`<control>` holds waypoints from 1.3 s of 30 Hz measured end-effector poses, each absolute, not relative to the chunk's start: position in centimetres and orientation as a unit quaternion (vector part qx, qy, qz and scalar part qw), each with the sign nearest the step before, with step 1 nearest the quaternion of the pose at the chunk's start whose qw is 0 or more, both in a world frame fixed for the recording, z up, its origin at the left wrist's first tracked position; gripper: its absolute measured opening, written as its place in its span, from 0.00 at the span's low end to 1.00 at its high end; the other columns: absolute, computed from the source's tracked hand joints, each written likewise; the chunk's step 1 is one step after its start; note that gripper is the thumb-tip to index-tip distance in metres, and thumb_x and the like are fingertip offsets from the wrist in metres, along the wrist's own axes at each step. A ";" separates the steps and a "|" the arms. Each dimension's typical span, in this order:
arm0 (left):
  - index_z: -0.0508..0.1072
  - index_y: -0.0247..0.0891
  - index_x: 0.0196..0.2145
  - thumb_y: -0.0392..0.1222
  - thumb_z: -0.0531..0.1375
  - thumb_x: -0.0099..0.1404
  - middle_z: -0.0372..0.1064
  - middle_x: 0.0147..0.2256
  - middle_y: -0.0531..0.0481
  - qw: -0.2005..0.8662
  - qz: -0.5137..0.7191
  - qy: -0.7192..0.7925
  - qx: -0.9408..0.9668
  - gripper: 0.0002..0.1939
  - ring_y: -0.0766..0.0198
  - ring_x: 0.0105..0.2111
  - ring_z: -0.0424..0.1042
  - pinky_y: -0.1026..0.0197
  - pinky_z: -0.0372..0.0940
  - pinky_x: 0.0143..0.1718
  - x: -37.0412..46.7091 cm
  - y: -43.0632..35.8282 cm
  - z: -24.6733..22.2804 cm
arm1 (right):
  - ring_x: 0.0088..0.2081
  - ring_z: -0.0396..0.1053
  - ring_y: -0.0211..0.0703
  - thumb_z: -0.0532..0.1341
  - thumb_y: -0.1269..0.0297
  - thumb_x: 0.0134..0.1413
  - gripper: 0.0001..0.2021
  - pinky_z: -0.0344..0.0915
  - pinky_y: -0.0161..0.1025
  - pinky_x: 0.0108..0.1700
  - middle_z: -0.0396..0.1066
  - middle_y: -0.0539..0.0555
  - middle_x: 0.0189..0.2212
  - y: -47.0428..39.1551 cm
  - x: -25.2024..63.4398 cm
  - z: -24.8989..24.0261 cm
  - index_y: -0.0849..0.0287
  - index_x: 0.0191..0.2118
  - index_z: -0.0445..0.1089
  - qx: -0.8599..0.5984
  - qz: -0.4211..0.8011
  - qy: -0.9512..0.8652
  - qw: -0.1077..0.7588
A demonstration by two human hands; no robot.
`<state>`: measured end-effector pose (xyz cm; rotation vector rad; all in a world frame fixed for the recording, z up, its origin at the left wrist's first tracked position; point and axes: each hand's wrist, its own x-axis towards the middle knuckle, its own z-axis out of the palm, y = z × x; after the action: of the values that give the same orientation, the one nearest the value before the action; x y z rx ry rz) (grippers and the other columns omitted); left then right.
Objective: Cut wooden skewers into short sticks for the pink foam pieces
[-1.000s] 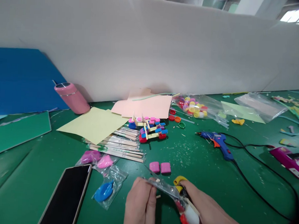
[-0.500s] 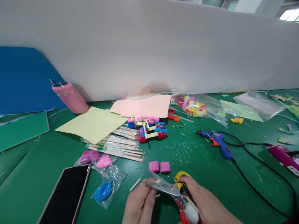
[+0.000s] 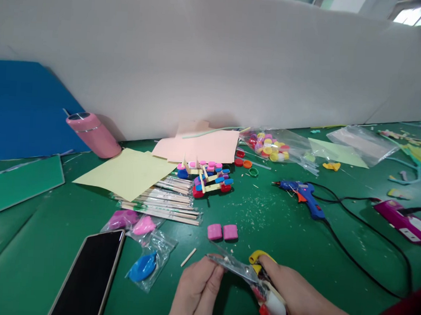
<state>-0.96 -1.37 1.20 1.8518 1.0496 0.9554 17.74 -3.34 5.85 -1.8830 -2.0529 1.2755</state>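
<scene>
My right hand [image 3: 300,293] grips a pair of scissors [image 3: 241,269] with yellow and red handles. Their blades point left and look nearly closed, over the fingertips of my left hand [image 3: 195,289]. Thumb and finger of that left hand are pinched on a thin wooden stick, mostly hidden; a pale bit shows at the blades. A short cut stick [image 3: 188,257] lies on the table just beyond my left hand. Two pink clay blocks [image 3: 214,232] sit side by side past the scissor tips. Farther back stands a small model [image 3: 212,179] of sticks and coloured pieces.
Left are a phone [image 3: 88,273], bagged blue clay [image 3: 142,267], wrapped sticks [image 3: 168,203], yellow paper [image 3: 124,173] and a pink bottle [image 3: 95,135]. Right are a blue glue gun [image 3: 303,194], its black cable and a purple power strip [image 3: 404,221]. A bag of coloured caps [image 3: 271,147] lies behind.
The scissor blades have closed from wide apart to nearly together at my left fingertips. The right hand has shifted slightly right and down. The view has moved a little.
</scene>
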 end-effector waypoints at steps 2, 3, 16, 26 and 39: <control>0.66 0.38 0.26 0.36 0.47 0.63 0.65 0.22 0.51 0.398 0.373 0.412 0.730 0.11 0.66 0.22 0.63 0.67 0.59 0.24 -0.8 -1.2 1.3 | 0.30 0.67 0.44 0.55 0.64 0.44 0.10 0.60 0.35 0.31 0.71 0.53 0.30 -3.6 17.8 5.8 0.57 0.37 0.61 -0.616 0.426 -0.662 0.046; 0.67 0.38 0.27 0.36 0.47 0.63 0.65 0.22 0.51 0.400 0.371 0.414 0.728 0.11 0.66 0.22 0.63 0.67 0.59 0.23 -0.7 -1.1 1.3 | 0.30 0.67 0.44 0.55 0.64 0.44 0.11 0.60 0.35 0.32 0.71 0.54 0.31 -3.7 17.9 5.8 0.57 0.37 0.61 -0.617 0.430 -0.657 0.050; 0.67 0.37 0.24 0.45 0.50 0.62 0.56 0.20 0.54 0.549 0.374 0.438 0.606 0.14 0.68 0.20 0.55 0.66 0.51 0.20 -0.7 -1.3 1.1 | 0.29 0.68 0.42 0.53 0.66 0.46 0.09 0.60 0.33 0.29 0.72 0.52 0.28 -3.9 18.0 4.8 0.57 0.36 0.64 -0.626 0.421 -0.650 0.093; 0.68 0.33 0.23 0.47 0.56 0.59 0.43 0.13 0.61 0.806 0.389 0.288 0.341 0.14 0.73 0.15 0.43 0.66 0.39 0.18 0.2 -0.9 0.3 | 0.26 0.64 0.41 0.59 0.60 0.40 0.18 0.57 0.33 0.26 0.69 0.52 0.28 -3.1 18.5 4.9 0.57 0.41 0.61 -0.659 0.398 -0.630 0.106; 0.70 0.39 0.28 0.46 0.56 0.58 0.55 0.24 0.54 0.769 0.411 0.318 0.372 0.08 0.69 0.24 0.51 0.65 0.47 0.26 -1.0 -1.0 0.2 | 0.32 0.66 0.46 0.61 0.66 0.36 0.22 0.60 0.38 0.33 0.69 0.54 0.32 -4.4 18.9 4.4 0.58 0.43 0.58 -0.640 0.337 -0.682 0.109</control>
<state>-1.05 -0.99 0.22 0.8083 0.6910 0.8930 18.88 -4.36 4.40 -1.8826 -2.0063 0.9899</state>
